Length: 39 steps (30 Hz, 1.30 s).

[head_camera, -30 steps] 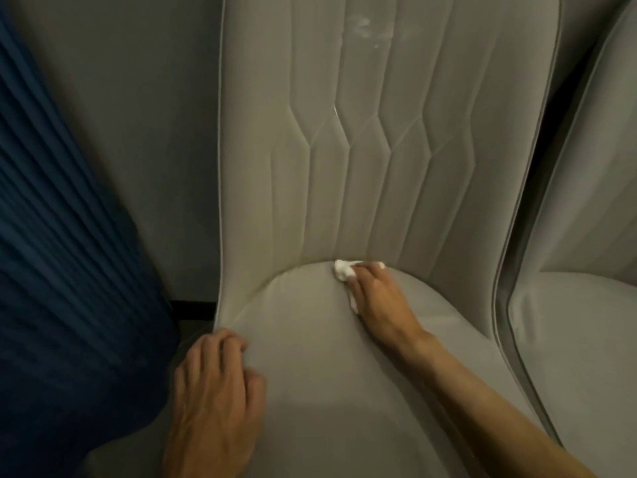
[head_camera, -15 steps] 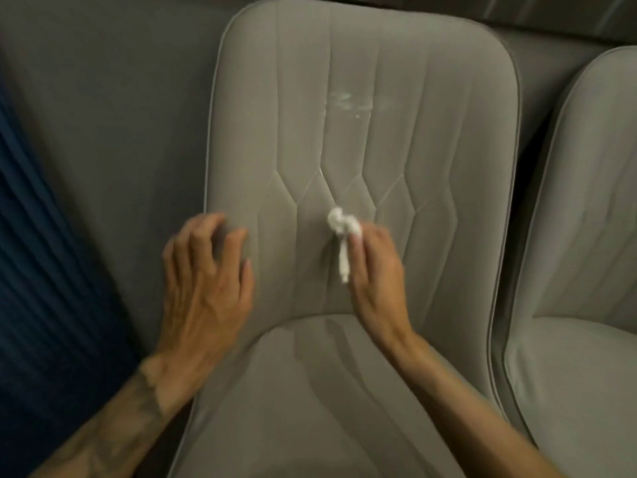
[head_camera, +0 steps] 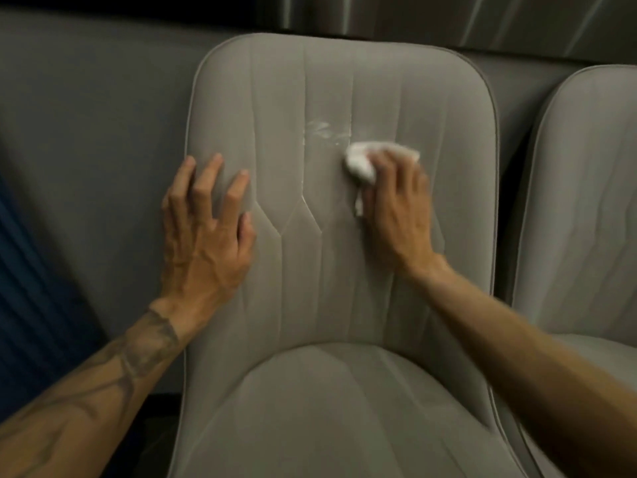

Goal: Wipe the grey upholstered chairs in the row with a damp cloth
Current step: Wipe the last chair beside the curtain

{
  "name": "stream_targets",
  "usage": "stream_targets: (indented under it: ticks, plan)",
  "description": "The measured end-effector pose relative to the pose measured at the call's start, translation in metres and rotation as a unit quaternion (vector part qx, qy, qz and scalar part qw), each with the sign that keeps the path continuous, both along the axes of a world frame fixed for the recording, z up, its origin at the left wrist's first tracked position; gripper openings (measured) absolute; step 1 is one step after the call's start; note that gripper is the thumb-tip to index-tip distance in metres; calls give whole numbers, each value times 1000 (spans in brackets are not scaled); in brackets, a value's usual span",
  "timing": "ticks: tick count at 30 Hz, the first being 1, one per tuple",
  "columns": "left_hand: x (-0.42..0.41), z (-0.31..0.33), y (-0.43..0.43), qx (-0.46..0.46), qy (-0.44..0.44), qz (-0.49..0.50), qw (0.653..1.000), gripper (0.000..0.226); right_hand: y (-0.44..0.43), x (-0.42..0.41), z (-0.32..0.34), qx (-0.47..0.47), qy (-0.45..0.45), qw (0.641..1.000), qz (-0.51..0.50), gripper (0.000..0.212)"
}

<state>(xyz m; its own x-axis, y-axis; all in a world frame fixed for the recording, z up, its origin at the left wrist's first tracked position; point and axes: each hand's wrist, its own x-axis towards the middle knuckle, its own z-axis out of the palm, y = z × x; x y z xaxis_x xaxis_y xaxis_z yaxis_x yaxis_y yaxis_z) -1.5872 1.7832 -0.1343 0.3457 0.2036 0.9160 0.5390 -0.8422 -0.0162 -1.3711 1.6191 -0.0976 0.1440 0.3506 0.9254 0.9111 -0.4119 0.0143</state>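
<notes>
A grey upholstered chair [head_camera: 331,305] with stitched panels fills the middle of the head view. A whitish smear [head_camera: 324,131] marks the upper backrest. My right hand [head_camera: 400,208] holds a small white cloth [head_camera: 362,160] against the backrest, just right of and below the smear. My left hand [head_camera: 206,232] lies flat with spread fingers on the left side of the backrest. A second grey chair [head_camera: 582,208] stands directly to the right.
A grey wall [head_camera: 89,139] runs behind the chairs. A dark blue pleated curtain [head_camera: 31,305] hangs at the left edge. Pale curtain folds [head_camera: 448,15] show above the backrests. A narrow dark gap separates the two chairs.
My right hand carried the cloth from the seat's back crease up the backrest to beside the smear. My left hand left the seat's front edge and moved up onto the backrest.
</notes>
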Motion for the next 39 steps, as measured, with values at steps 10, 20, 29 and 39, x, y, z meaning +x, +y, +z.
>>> stream_targets:
  ticks: [10,20,29,39]
  plan:
    - [1,-2,2,12,-13,-7,1000,50,1,-7,28,-37,-24,998,38,32]
    - [-2,2,0,-6,-16,-16,1000,50,39,-5,69,85,40,996,-5,30]
    - [-3,2,-1,0,-12,-8,1000,50,34,8,103,14,-50,999,8,34]
    - [-2,1,1,-20,-17,-35,999,50,32,-23,27,-120,-118,985,49,33]
